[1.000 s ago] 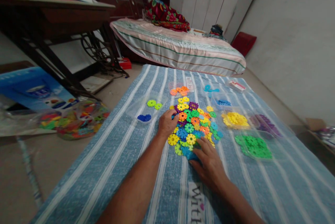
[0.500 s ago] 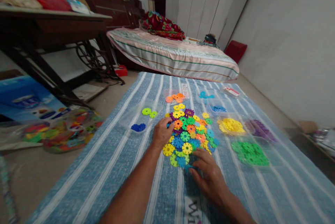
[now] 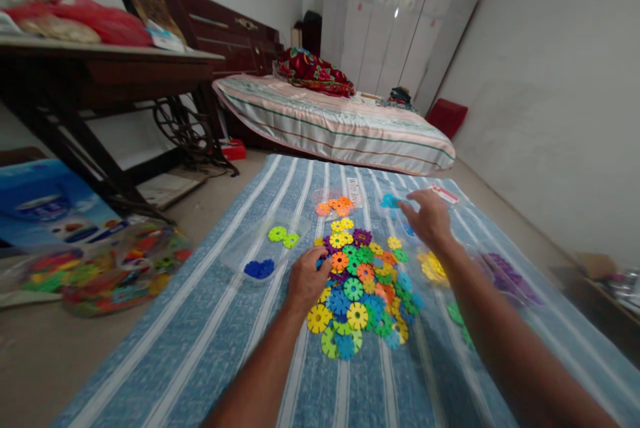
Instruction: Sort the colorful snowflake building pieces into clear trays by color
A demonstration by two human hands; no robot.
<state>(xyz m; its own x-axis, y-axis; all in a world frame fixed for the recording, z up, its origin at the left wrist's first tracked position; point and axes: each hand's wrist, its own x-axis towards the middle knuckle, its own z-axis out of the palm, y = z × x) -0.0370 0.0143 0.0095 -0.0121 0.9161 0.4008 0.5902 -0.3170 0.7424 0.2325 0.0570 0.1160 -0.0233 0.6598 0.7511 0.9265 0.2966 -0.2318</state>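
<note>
A pile of colourful notched plastic discs (image 3: 357, 316) lies in the middle of the striped cloth. My left hand (image 3: 306, 281) rests at the pile's left edge, its fingers curled on a blue disc (image 3: 321, 262) that is partly hidden. My right hand (image 3: 431, 220) is stretched out over the far right side, fingers a little apart, their tips beside the light blue discs (image 3: 389, 201) in a clear container. Under that hand, darker blue discs (image 3: 410, 229) are mostly covered. My right forearm partly hides the yellow discs (image 3: 431, 267) and the green discs (image 3: 456, 315).
Clear trays hold orange discs (image 3: 334, 205), lime discs (image 3: 277, 234) with dark blue discs (image 3: 260, 269), and purple discs (image 3: 507, 275). A red-and-white packet (image 3: 444, 194) lies at the far right. Bags of coloured pieces (image 3: 125, 268) sit on the floor left, and a bed (image 3: 340, 125) stands beyond.
My right hand has moved from the pile's near edge, where it had a light blue disc, up to the far light blue container. The left hand stays by the pile. The view has tilted up.
</note>
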